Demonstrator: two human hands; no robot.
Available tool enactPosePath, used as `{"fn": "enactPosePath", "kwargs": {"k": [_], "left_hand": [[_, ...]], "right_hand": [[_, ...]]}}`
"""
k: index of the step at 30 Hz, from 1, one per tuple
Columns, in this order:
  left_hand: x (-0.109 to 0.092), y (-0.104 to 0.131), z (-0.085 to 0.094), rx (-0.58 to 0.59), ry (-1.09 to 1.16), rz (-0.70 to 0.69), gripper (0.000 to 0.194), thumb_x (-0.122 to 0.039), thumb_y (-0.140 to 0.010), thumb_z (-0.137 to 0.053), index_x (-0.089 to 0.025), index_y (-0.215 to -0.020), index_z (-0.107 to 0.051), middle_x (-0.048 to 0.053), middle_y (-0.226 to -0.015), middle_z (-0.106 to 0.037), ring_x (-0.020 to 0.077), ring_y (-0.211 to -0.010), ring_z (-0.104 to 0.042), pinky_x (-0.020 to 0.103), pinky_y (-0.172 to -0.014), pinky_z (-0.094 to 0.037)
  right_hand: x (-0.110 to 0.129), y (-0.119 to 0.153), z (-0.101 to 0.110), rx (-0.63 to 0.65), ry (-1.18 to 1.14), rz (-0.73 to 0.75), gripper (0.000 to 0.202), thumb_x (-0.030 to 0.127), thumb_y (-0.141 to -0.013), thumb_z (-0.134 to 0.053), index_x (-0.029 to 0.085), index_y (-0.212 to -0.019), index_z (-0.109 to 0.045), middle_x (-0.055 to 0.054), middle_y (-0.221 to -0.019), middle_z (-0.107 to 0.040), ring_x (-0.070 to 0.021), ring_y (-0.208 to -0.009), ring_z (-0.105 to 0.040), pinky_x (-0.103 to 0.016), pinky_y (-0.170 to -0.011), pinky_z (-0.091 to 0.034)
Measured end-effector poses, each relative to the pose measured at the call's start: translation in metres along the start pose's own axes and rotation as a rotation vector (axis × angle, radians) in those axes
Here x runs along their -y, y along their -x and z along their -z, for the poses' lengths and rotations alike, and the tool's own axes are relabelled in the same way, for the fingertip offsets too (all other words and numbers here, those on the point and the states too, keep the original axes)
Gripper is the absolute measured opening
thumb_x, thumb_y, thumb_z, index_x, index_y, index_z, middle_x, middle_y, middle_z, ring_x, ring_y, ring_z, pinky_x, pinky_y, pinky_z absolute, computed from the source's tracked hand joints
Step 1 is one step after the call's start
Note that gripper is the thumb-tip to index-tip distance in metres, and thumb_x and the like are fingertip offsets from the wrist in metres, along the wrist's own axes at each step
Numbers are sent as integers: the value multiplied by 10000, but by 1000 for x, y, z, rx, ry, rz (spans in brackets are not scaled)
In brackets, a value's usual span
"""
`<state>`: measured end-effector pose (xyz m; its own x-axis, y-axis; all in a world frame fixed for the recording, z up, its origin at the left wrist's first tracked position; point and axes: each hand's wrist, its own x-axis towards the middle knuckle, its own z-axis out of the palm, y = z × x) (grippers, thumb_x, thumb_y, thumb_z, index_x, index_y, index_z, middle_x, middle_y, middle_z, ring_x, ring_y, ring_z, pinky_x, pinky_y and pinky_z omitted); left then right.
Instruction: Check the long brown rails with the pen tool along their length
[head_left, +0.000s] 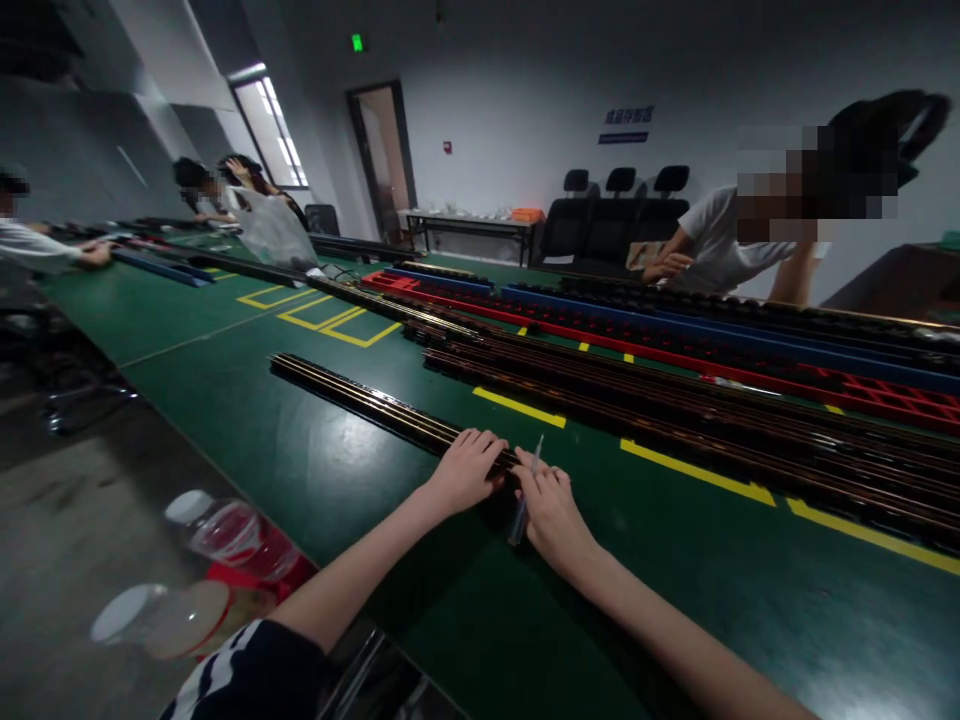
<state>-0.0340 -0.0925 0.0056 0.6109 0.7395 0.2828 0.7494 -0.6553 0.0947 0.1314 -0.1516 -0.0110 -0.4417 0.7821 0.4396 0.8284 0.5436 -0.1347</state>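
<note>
A bundle of long, dark strips with gold-coloured lines [367, 398] lies on the green table, its far end pointing up and left. My left hand [469, 470] wraps over the near end of the bundle, fingers closed on it. Right beside it, my right hand [547, 500] is closed around a slim, partly clear syringe-like tool [538, 455]. This tool is tilted, one end above the fingers and the other below. The right fingertips also touch the near end of the strips. What lies under both palms is hidden.
More dark strips [675, 410] are piled beyond a yellow tape line [697, 472]. Red racks [600, 325] and blue racks [637, 322] run behind them. Two capped bottles [244, 540] stand low by the table's left edge. A person [720, 240] sits across the table; others are far left.
</note>
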Motion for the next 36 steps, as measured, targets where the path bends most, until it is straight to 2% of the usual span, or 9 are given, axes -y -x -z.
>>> {"fn": "enactPosePath", "kwargs": {"k": [4,10,15,20,25,30,33,36], "left_hand": [[41,34,18,35,22,106,317,-188,-779,-555,-196,-1095,-524,60,-1126,-601,205,-1119,-520,417,-1101,-273],[94,89,43,89,6,233,413,-152,-752,-558,-190,-1159,-498,97,-1246,-557,216,-1212,-466,447,-1114,-254],[120,125,61,102,-39,304,454,-129,-746,-535,-179,-1196,-497,103,-1282,-547,221,-1250,-437,419,-1095,-289],[142,147,77,112,-89,344,490,-96,-728,-496,-182,-1210,-509,95,-1269,-562,208,-1263,-431,389,-1077,-313],[163,161,92,136,-145,421,490,-68,-690,-479,-202,-1154,-563,75,-1217,-598,200,-1215,-478,372,-1053,-335],[175,164,100,158,-197,465,492,-47,-657,-466,-193,-1109,-594,76,-1170,-627,202,-1167,-517,357,-1022,-360],[179,162,102,189,-248,508,485,-45,-645,-471,-179,-1093,-600,78,-1129,-641,205,-1140,-532,343,-1008,-366],[185,162,103,204,-277,555,450,-47,-645,-476,-154,-1060,-611,100,-1089,-647,221,-1098,-555,341,-974,-391]], "right_hand": [[36,-32,-14,67,-70,112,449,35,-789,-439,64,-1236,-460,-265,-1362,-456,-337,-1269,-424,-475,-945,-372],[85,-72,-33,119,-263,313,311,11,-755,-486,86,-1056,-508,-275,-1381,-425,-300,-1312,-383,-422,-964,-381],[126,-97,-51,159,-314,371,374,10,-688,-559,89,-1051,-516,-279,-1294,-512,-325,-1308,-377,-447,-972,-372],[154,-121,-61,144,-259,439,394,46,-741,-550,45,-1133,-520,-285,-1275,-528,-352,-1246,-449,-495,-991,-353],[167,-138,-71,112,-263,499,381,22,-800,-465,74,-1174,-514,-249,-1185,-604,-315,-1174,-526,-450,-876,-461],[170,-138,-85,87,-311,541,366,22,-844,-406,78,-1188,-518,-224,-1260,-570,-286,-1246,-475,-421,-904,-471],[161,-133,-90,79,-366,581,366,10,-827,-419,62,-1177,-513,-217,-1348,-497,-276,-1281,-437,-404,-950,-452],[142,-127,-90,85,-412,570,298,3,-808,-427,70,-1078,-532,-241,-1380,-448,-261,-1281,-442,-394,-968,-444]]}}
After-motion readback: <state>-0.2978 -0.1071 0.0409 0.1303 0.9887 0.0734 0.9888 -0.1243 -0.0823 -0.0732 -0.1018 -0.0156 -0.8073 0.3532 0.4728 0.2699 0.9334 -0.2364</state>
